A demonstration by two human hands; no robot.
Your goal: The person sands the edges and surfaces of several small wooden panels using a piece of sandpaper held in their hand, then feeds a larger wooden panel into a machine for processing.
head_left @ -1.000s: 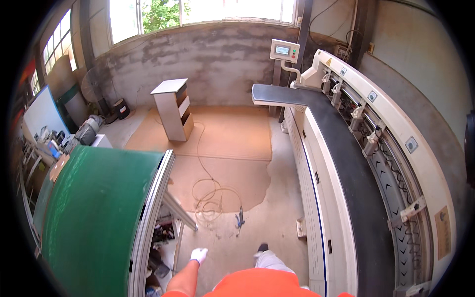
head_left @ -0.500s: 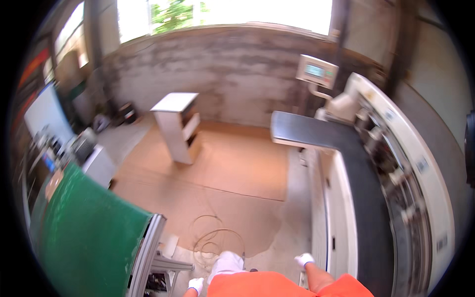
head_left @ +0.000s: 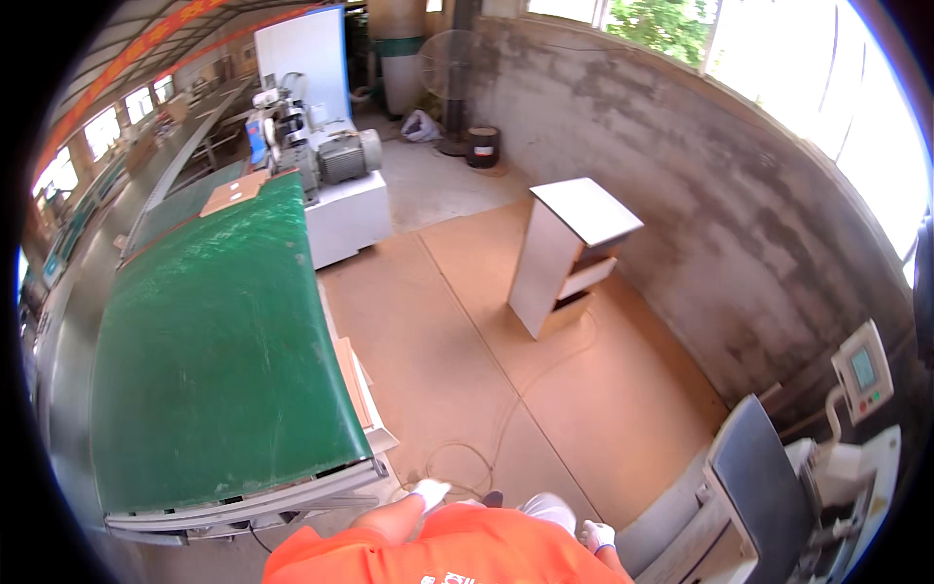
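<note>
My left hand point(head_left: 431, 492), in a white glove, hangs in front of my orange top point(head_left: 457, 550). Its fingers look stretched out and no object shows in it. The nearest thing to it is the front corner of the green conveyor belt point(head_left: 224, 370), with a gap between. My right hand point(head_left: 597, 534), also in a white glove, is low at my right side with its fingers curled in. Nothing can be seen in it. A thin hose point(head_left: 462, 448) lies coiled on the floor just ahead of my feet.
A small white cabinet point(head_left: 584, 212) with drawer openings stands on brown floor sheeting point(head_left: 467, 331). Beyond the belt is a motor point(head_left: 342, 158) on a white base. At the right stand a dark-topped machine table point(head_left: 764, 477) and a control panel point(head_left: 863, 372). A black bucket point(head_left: 483, 148) sits by the wall.
My view has swung left, so the belt fills more of it and the machine table has shifted to the right edge. My left hand has come up and inward; my right hand stays low.
</note>
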